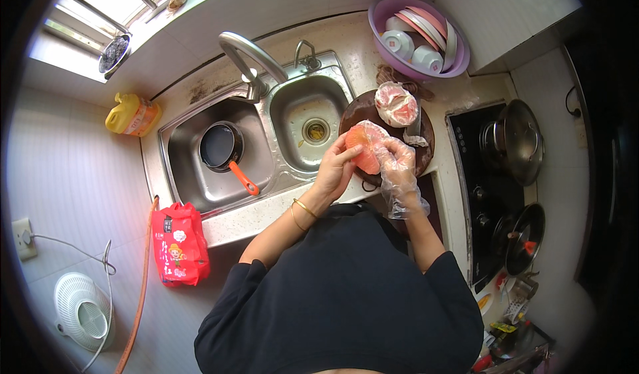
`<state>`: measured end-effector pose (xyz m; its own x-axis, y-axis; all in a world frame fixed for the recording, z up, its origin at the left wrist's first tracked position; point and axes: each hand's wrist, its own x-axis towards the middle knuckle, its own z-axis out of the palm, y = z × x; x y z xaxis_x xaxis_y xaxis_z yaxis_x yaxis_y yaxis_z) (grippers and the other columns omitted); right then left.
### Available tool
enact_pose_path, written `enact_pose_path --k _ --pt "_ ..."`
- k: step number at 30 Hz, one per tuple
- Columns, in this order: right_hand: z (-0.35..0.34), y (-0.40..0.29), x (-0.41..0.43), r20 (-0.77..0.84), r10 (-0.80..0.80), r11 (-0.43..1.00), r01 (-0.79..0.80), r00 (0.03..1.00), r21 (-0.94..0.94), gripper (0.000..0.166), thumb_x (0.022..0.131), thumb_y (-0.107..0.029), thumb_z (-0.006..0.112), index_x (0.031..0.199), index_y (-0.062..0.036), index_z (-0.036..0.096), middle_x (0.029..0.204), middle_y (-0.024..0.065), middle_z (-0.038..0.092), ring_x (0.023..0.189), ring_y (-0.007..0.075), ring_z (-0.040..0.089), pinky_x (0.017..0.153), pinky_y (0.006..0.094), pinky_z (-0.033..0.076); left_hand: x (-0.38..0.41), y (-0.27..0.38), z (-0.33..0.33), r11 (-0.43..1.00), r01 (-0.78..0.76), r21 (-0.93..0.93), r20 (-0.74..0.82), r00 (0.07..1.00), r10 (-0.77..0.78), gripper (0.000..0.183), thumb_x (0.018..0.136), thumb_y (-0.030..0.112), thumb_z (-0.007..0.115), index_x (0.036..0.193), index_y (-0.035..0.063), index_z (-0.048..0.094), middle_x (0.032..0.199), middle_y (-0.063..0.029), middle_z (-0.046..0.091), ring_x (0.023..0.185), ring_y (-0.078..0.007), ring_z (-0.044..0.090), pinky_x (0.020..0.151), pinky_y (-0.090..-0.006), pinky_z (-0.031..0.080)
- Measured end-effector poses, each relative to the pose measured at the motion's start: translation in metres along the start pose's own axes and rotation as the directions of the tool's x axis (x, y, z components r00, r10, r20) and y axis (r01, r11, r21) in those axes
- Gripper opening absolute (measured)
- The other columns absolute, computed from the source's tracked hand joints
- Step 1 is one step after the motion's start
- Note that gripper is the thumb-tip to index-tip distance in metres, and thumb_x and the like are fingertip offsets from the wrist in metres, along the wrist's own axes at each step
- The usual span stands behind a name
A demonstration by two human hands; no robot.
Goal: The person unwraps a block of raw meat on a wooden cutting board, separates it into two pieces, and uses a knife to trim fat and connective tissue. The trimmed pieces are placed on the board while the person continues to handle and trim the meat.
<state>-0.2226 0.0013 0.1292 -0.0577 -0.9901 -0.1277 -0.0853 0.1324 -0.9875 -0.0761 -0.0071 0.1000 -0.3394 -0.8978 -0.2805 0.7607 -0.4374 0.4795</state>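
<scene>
A pink pomelo segment, partly bare of its white membrane, is held between both hands. My left hand, ungloved, grips its left side, with the thumb across the flesh. On my right hand is a clear plastic glove; its fingers pinch the pale membrane at the segment's right edge. Beneath them lies a round dark cutting board. A larger peeled piece of pomelo rests on the board's far part, beside a knife blade and a scrap of peel.
Left of the board is a double steel sink; a small pan with an orange handle sits in its left basin. Behind the board stands a purple tub of bowls. A gas hob with pans is at right, a red bag at left.
</scene>
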Motion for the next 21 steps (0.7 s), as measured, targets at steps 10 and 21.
enact_pose_path --k 10,21 --pt "0.002 0.000 -0.003 0.071 0.054 0.955 -0.072 0.996 0.289 0.017 0.086 -0.007 0.062 0.101 0.0015 0.061 0.093 0.0031 0.063 0.080 0.0087 0.059 0.073 0.0228 0.049 -0.003 0.005 -0.005 0.998 0.057 -0.038 0.125 0.991 -0.052 0.052 0.087 0.011 0.064 0.132 -0.0013 0.043 0.127 -0.0108 0.054 0.119 -0.0199 0.051 0.106 -0.0362 0.038" --pt "0.006 -0.011 -0.004 0.097 0.113 0.963 -0.134 0.989 0.236 0.010 0.086 -0.007 0.058 0.082 0.0010 0.063 0.070 -0.0005 0.059 0.060 0.0039 0.050 0.056 0.0194 0.040 -0.005 0.006 0.002 0.964 -0.026 0.265 0.071 0.997 0.008 0.061 0.083 0.006 0.067 0.138 0.0064 0.040 0.120 -0.0065 0.055 0.109 -0.0151 0.055 0.096 -0.0281 0.043"
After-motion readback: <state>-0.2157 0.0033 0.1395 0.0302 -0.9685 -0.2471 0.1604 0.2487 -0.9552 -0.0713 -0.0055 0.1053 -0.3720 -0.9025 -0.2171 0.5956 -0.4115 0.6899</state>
